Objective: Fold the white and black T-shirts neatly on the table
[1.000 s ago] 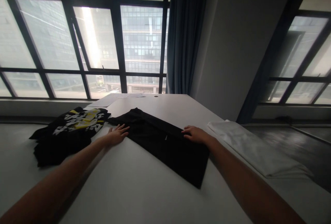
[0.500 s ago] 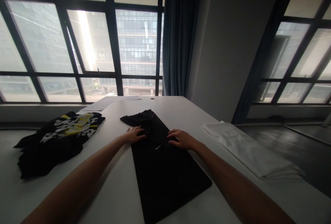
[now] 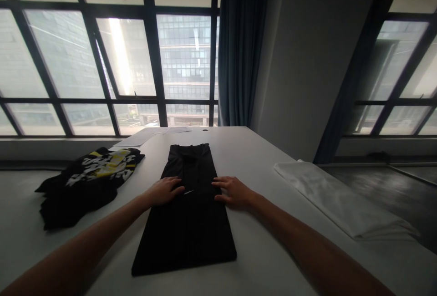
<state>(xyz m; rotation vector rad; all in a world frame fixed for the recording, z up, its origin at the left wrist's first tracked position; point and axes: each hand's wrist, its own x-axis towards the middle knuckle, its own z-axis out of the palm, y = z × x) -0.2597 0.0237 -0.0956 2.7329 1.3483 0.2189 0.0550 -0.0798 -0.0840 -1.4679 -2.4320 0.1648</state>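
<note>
A long black folded garment (image 3: 189, 214) lies flat on the white worktop (image 3: 259, 168), running straight away from the viewer. The left hand (image 3: 164, 190) and right hand (image 3: 232, 191) rest open and flat on its two side edges, gripping nothing. The cloth looks soft, light and limp, best pinched at an edge or corner beside either palm. No containers are visible.
</note>
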